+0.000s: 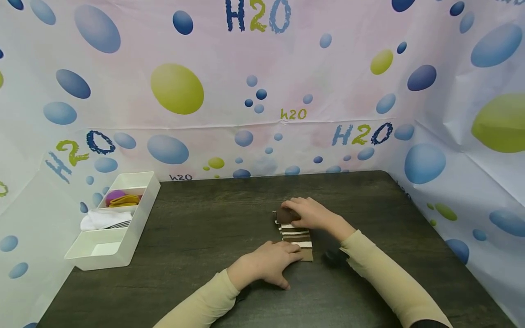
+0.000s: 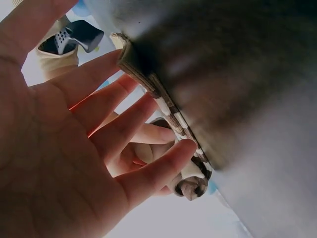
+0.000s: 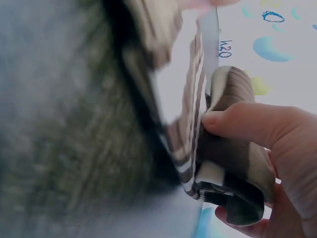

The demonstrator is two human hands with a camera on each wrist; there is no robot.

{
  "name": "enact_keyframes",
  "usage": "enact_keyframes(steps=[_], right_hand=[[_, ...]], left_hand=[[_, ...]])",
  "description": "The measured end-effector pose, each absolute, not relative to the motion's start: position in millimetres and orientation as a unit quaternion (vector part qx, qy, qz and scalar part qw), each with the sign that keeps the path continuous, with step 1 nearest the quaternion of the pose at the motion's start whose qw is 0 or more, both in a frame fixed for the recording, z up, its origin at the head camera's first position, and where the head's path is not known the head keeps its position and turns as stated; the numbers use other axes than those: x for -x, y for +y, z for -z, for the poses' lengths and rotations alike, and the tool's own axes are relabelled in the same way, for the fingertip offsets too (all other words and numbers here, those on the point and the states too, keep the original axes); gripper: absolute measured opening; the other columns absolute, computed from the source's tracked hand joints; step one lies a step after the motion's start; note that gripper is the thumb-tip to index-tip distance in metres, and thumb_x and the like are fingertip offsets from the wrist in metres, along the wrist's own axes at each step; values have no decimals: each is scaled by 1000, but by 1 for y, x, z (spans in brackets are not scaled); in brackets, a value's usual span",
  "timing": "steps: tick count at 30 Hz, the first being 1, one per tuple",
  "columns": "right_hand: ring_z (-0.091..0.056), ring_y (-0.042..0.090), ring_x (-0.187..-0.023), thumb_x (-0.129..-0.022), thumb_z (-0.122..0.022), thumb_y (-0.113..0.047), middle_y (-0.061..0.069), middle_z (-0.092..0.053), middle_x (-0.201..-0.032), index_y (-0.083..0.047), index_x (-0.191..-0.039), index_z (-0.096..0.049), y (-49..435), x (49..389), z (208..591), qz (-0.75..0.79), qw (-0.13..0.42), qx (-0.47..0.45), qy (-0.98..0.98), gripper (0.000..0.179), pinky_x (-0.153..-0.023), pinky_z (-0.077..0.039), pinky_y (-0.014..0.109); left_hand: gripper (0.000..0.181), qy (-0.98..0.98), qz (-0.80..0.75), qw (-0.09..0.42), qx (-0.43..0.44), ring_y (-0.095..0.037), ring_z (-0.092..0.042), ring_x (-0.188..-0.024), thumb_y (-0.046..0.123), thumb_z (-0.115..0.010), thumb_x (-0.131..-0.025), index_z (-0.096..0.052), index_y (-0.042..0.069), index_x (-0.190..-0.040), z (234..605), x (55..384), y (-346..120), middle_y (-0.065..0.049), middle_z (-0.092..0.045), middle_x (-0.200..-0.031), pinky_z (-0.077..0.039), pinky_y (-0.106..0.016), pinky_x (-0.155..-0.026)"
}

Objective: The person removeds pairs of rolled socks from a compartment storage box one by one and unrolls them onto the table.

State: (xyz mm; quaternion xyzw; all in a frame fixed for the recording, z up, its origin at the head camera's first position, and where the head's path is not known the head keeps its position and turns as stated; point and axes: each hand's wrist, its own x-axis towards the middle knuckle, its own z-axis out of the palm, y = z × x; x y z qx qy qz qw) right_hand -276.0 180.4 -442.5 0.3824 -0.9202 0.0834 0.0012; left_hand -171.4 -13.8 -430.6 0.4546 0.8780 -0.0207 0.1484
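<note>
A brown-and-white striped sock lies lengthwise on the dark table, flat at its near end and rolled up at its far end. My right hand grips the brown roll; in the right wrist view the thumb presses on top of the rolled part, with fingers round its other side. At the plain brown near edge, my left hand rests with its fingers fairly straight. The left wrist view shows those fingertips along the edge of the layered striped fabric.
A white divided tray stands at the table's left edge. One compartment holds yellow and purple folded fabric, another a white folded cloth with dark stripes. A patterned backdrop closes off the back and sides of the dark table.
</note>
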Motion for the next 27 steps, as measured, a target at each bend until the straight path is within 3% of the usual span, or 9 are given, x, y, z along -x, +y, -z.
enact_keyframes(steps=[2, 9, 14, 20, 27], right_hand=[[-61, 28, -110, -89, -72, -25, 9, -61, -126, -15, -136, -52, 178, 280, 442, -77, -3, -376, -924, 52, -89, -49, 50], [-57, 19, -90, -91, -67, -20, 4, -62, -111, -15, -133, -55, 173, 296, 443, -65, -1, -378, -923, 44, -78, -45, 43], [-60, 23, -97, -91, -66, -19, 6, -63, -117, -16, -133, -55, 168, 304, 440, -62, -1, -379, -923, 43, -82, -46, 46], [-61, 23, -96, -89, -71, -23, 5, -64, -113, -16, -124, -60, 164, 312, 440, -50, 58, -394, -916, 37, -77, -49, 42], [-53, 17, -81, -85, -76, -18, 2, -58, -91, -16, -94, -63, 162, 320, 444, -57, 146, -427, -891, 16, -67, -41, 33]], left_hand=[[78, 876, 19, 148, -459, -16, -38, -143, 54, -73, -81, -41, 30, -148, 429, 171, -15, 9, -36, -156, -45, -47, -104], [74, 870, 19, 147, -470, -15, -39, -142, 52, -72, -83, -43, 30, -147, 430, 166, -17, 7, -38, -155, -45, -47, -104], [71, 869, 17, 139, -475, -14, -41, -140, 52, -72, -83, -46, 29, -145, 431, 163, -20, 7, -41, -153, -46, -45, -102], [71, 868, 16, 143, -476, -15, -40, -141, 52, -72, -83, -46, 29, -145, 431, 161, -24, 7, -40, -154, -45, -46, -103], [73, 868, 13, 147, -473, -16, -41, -140, 52, -73, -82, -45, 29, -146, 430, 158, -26, 7, -40, -154, -46, -46, -102]])
